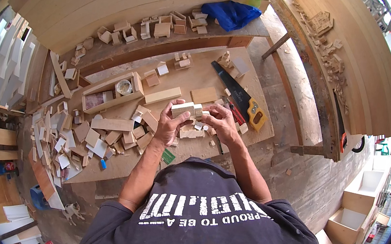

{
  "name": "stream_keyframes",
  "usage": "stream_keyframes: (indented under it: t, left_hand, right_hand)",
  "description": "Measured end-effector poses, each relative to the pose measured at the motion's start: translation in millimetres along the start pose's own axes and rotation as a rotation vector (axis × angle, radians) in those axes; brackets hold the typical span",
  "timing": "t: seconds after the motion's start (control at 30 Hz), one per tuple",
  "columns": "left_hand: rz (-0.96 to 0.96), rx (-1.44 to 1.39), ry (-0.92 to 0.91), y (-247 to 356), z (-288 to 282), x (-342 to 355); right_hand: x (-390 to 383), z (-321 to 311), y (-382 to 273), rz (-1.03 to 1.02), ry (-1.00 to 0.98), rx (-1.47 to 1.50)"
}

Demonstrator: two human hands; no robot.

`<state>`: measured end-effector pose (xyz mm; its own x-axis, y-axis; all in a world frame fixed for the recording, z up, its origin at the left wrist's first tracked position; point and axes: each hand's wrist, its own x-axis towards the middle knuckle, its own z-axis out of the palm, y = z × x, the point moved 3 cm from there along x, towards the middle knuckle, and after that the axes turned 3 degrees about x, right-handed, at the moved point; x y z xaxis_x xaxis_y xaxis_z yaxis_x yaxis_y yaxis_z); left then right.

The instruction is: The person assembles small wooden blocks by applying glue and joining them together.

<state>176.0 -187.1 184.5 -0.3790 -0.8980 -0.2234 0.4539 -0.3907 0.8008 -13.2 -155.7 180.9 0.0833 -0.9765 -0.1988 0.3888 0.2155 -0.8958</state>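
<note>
Above the near middle of the wooden worktable (241, 69), both my hands hold a small block-built piece of pale wood (184, 111). My left hand (167, 127) is closed round its longer block, the thumb lying along the near side. At its right end, the fingers of my right hand (224, 123) pinch the smaller stepped blocks. Whether those blocks are joined or only pressed together I cannot tell. Just beyond my hands lies a long wooden strip (162, 95). A handsaw (238, 95) with a black blade and yellow handle rests to the right, beside red-handled pliers (239, 115).
Loose wood offcuts (101, 135) are heaped on the table's left side. An open wooden box (111, 94) holds a round tub (124, 87). Small wooden pieces (163, 29) line a bench at the back, near a blue bag (230, 15). Low at left stands a cat (72, 212).
</note>
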Motion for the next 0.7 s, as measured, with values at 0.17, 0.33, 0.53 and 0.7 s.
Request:
stream_keyframes:
  t: [0.17,0.33,0.53,0.7]
  left_hand:
    - [-0.002,0.001,-0.001,0,1,-1]
    - [-0.017,0.000,-0.006,-3,1,0]
    - [-0.056,0.011,0.004,-10,0,-1]
    - [-0.043,-0.006,0.011,-11,2,-3]
  right_hand:
    - [0,-2,4,-0.007,0.010,0.020]
    - [-3,-2,2,0.003,0.005,0.036]
    - [-5,-5,5,0.037,0.021,0.099]
    - [-7,-9,9,0.047,0.003,0.090]
